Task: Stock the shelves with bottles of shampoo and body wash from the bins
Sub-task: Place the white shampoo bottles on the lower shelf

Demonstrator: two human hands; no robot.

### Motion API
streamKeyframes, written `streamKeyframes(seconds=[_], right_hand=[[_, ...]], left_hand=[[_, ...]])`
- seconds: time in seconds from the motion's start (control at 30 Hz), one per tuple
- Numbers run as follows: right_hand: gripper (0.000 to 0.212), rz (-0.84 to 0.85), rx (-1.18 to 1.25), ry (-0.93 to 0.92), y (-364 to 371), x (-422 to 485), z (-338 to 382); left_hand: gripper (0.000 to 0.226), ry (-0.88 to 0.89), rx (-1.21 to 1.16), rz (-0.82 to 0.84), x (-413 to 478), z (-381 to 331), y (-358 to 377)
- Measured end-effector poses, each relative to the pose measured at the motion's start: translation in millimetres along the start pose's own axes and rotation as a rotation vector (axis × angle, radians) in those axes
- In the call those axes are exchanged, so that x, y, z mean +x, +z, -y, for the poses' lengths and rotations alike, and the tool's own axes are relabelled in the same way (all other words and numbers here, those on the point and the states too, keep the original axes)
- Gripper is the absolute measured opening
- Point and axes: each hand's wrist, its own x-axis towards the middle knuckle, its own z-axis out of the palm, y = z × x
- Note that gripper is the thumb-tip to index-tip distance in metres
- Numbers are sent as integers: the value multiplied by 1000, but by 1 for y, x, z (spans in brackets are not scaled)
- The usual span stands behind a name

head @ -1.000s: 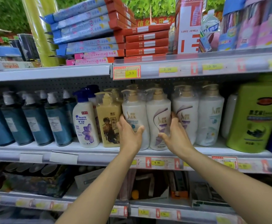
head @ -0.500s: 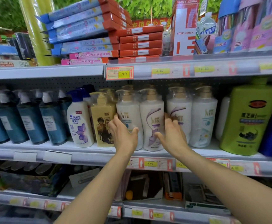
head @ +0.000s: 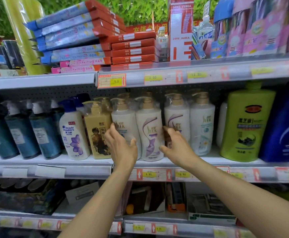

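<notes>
white twin shampoo bottles (head: 147, 124) stand on the shelf (head: 210, 160), gripped between left hand (head: 121, 146) and right hand (head: 177, 146).

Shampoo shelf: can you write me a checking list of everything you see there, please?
Surface: middle shelf, packed with upright bottles.
Job's things: left white bottle and purple-swirl bottle stand side by side; teal bottles to the left, big green bottle to the right.
Clutter: oil pastel boxes and Love Jenga box on the shelf above.
Grippers: left hand curls round the left white bottle; right hand curls round the purple-swirl bottle's right side.
Cables: nothing seen.
Surroundings: price tags on shelf edges; cartons below.
</notes>
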Motion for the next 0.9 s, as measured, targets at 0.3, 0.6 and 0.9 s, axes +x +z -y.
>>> streamKeyframes(seconds=[0.3, 0.6, 0.9], right_hand=[[41, -288, 94, 25, -20, -7, -23], [41, -471, 109, 121, -44, -10, -54], [74, -519, 163, 215, -45, -3, -74]], left_hand=[[112, 239, 18, 53, -44, -8, 28], [107, 323, 147, 51, -34, 1, 45], [86, 458, -68, 153, -55, -28, 53]])
